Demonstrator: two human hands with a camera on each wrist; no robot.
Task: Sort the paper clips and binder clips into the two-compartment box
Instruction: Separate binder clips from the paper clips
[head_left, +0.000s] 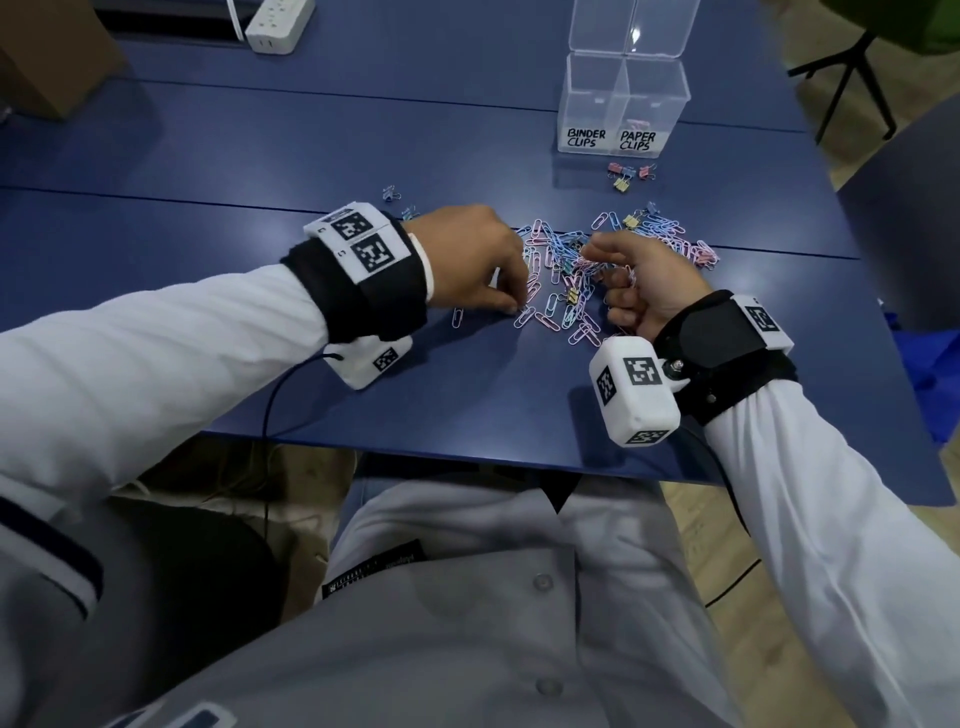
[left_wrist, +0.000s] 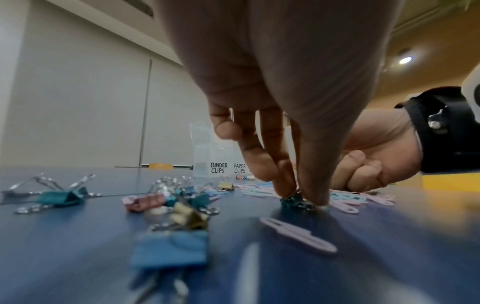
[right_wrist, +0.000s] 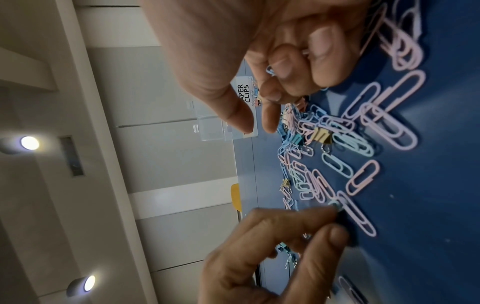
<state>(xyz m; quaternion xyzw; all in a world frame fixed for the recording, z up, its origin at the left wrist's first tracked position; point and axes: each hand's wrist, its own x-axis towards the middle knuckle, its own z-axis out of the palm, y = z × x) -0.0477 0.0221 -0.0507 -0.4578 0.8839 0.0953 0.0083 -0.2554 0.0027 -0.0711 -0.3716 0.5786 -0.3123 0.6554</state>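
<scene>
Left hand (head_left: 470, 260) pinches a teal binder clip (left_wrist: 296, 200) against the blue table (head_left: 467, 405). Right hand (head_left: 641, 288) is curled around gathered paper clips (right_wrist: 271, 71) beside the loose pile (head_left: 566, 283). The two-compartment box (head_left: 623, 106) stands well beyond.

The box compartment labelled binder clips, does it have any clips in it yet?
No: in the head view the binder clips compartment looks bare, while a few coloured clips show only behind the paper clips label.
</scene>
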